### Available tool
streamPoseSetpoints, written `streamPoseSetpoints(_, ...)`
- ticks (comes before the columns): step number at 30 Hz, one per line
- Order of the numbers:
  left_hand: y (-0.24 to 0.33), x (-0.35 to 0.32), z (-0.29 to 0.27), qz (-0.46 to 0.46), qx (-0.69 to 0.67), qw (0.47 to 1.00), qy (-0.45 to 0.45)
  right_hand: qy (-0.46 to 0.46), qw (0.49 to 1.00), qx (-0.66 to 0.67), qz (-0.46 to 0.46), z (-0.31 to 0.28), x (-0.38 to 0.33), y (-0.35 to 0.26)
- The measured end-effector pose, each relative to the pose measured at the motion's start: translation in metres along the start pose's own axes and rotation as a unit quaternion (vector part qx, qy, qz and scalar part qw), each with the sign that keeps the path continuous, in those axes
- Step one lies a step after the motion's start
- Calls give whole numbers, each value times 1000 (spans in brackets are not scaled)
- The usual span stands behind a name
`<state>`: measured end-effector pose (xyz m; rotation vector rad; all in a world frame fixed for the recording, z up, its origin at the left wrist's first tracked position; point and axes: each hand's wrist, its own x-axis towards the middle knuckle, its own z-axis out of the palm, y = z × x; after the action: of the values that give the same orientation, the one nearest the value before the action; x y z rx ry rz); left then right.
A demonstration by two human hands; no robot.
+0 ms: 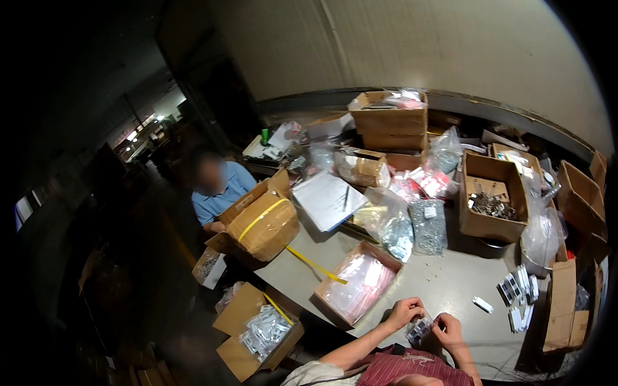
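Observation:
Close to my body at the table's front edge, I hold a small clear plastic bag (418, 330) with dark and silvery parts inside. My left hand (405, 311) pinches its upper left side with bent fingers. On the other side, my right hand (447, 329) has its fingertips closed at the bag's top right edge. What the parts are is too small to tell. A single white and silver piece (482, 304) lies on the table right of my hands. Farther right, several similar silver and dark pieces (519, 293) are grouped together.
Left of my hands stands an open carton (328, 301) of clear and pink bags. A lower carton (239, 355) holds filled bags. A clipboard (327, 201), a box of metal parts (473, 225) and plastic bags crowd the back. A person (225, 186) in blue is behind the taped carton (267, 225).

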<state>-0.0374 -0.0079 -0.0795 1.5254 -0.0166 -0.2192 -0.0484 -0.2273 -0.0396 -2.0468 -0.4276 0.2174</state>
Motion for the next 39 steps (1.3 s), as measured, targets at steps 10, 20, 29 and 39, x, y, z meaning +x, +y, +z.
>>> streamPoseSetpoints(10,-24,-28,15,-15,-222,974,-47,-141,973,-25,-180,-32,38,-81)
streamPoseSetpoints(20,-34,-81,-39,-139,-255,949,121,-456,884,41,-98,-106,74,-180)
streamPoseSetpoints(29,-45,-117,-40,-137,-335,898,250,-481,856,112,152,55,39,-80)
streamPoseSetpoints(39,-12,-161,-60,-123,-368,908,161,-300,949,89,21,128,18,-60)
